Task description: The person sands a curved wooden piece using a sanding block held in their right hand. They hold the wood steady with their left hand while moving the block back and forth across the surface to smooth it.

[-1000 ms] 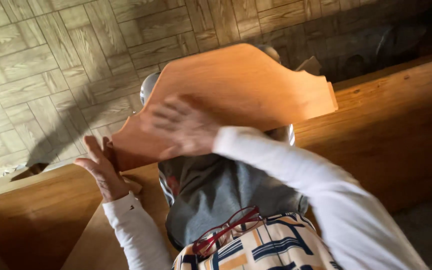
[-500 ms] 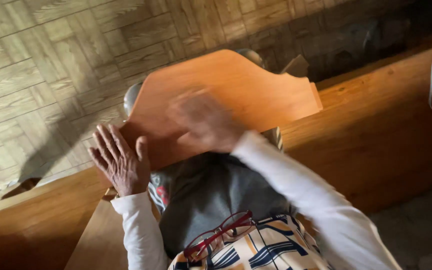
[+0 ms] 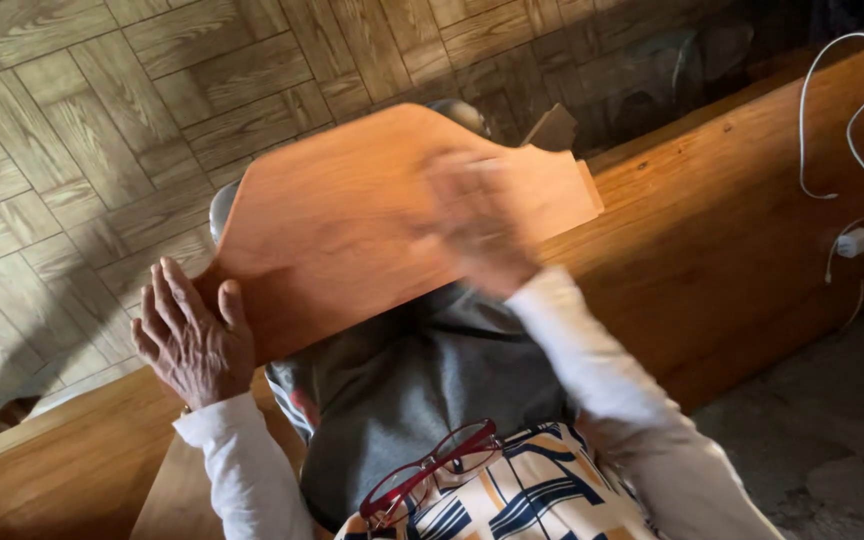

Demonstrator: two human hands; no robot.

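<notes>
Your left hand (image 3: 192, 340), fingers spread, presses flat on the shaped wooden board (image 3: 352, 215); your blurred right hand (image 3: 477, 225) rests on it, finger position unclear.

Down below, the parquet floor (image 3: 72, 130) shows pale wood tiles laid in squares, sunlit with a dark shadow across it. A long wooden rail (image 3: 752, 200) runs slantwise over it. At right, grey bare floor (image 3: 832, 430), with a white cable (image 3: 842, 110) and small white plugs (image 3: 855, 241) against the rail.
</notes>
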